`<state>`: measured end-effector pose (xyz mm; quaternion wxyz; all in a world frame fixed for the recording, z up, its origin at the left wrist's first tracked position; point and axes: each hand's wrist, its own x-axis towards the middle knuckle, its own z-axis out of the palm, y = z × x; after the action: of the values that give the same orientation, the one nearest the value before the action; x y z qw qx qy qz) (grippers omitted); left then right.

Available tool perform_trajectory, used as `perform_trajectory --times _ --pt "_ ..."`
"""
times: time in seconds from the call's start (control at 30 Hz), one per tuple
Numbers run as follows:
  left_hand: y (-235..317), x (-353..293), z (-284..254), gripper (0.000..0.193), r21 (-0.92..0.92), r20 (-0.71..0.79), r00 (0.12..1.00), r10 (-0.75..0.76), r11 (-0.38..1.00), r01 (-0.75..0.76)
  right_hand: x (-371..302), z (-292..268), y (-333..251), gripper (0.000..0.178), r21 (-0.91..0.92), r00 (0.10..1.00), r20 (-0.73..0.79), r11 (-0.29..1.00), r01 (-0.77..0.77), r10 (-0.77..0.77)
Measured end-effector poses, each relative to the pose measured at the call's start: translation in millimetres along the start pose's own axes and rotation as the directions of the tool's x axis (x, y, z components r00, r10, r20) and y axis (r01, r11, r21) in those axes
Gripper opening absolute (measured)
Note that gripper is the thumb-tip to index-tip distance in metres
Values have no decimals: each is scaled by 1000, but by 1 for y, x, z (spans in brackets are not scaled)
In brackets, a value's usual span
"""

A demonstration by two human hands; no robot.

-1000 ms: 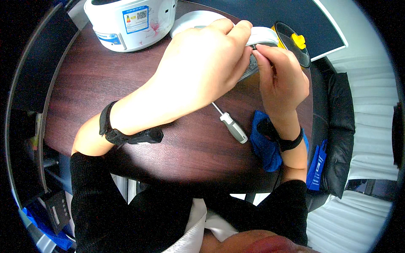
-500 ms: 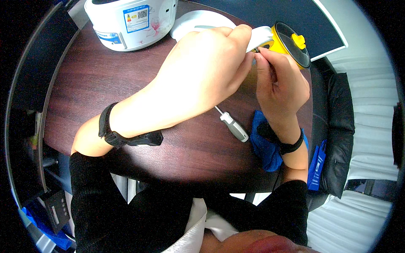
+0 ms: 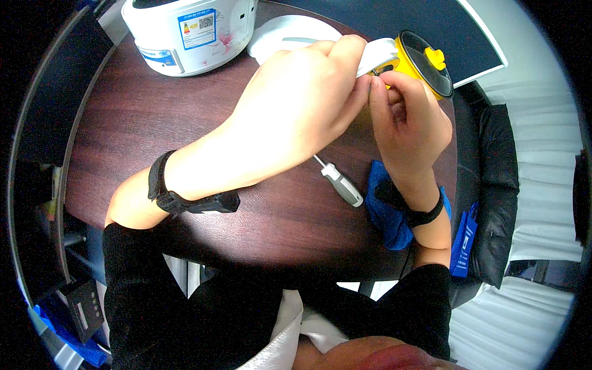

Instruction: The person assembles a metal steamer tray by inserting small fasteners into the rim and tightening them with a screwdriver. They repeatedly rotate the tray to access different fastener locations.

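My left hand [image 3: 296,98] is closed around a white ring-shaped piece with a yellow inner rim [image 3: 379,55], above the table's far right part. My right hand [image 3: 410,114] is closed in a pinch, thumb and forefinger together at the near edge of that piece. A small dark bit shows by the fingertips, too small to name. Beneath my hands a screwdriver [image 3: 341,186] with a grey and white handle lies on the table, its tip hidden by my left hand. A yellow round container [image 3: 422,65] with a dark see-through lid and yellow knob is just behind the piece.
A white appliance body [image 3: 191,37] with a label and flower print stands at the far left of the dark wooden table [image 3: 123,135]. Beside it lies a white lid [image 3: 271,34]. A blue cloth [image 3: 387,216] is below my right wrist; a black chair [image 3: 496,185] stands at the right.
My right fingertips have shifted very slightly down and left at the ring-shaped piece, showing more of its yellow rim. My left hand keeps its hold. The table things look unmoved.
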<state>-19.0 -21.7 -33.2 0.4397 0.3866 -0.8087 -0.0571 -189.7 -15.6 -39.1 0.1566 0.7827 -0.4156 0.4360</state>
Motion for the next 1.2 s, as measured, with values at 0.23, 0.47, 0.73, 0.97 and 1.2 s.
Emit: perform_trajectory --times 0.23,0.47,0.73,0.97,1.2 --pt "1 0 0 32 -9 1 1000 9 1000 -9 6 -4 4 15 -41 994 56 995 95 -92" --pt "1 0 -2 33 20 55 998 22 1000 -23 11 -9 -1 11 164 985 165 983 -78 50" --pt "1 -1 -1 35 -9 54 998 38 999 -38 11 -14 -4 22 312 924 301 891 -330 237" --pt "2 -2 0 36 1 61 998 21 1000 -21 13 -18 -7 17 246 919 293 907 -341 265" --pt "3 -1 0 36 17 66 998 24 1000 -25 10 -15 -7 13 20 990 139 999 -36 33"
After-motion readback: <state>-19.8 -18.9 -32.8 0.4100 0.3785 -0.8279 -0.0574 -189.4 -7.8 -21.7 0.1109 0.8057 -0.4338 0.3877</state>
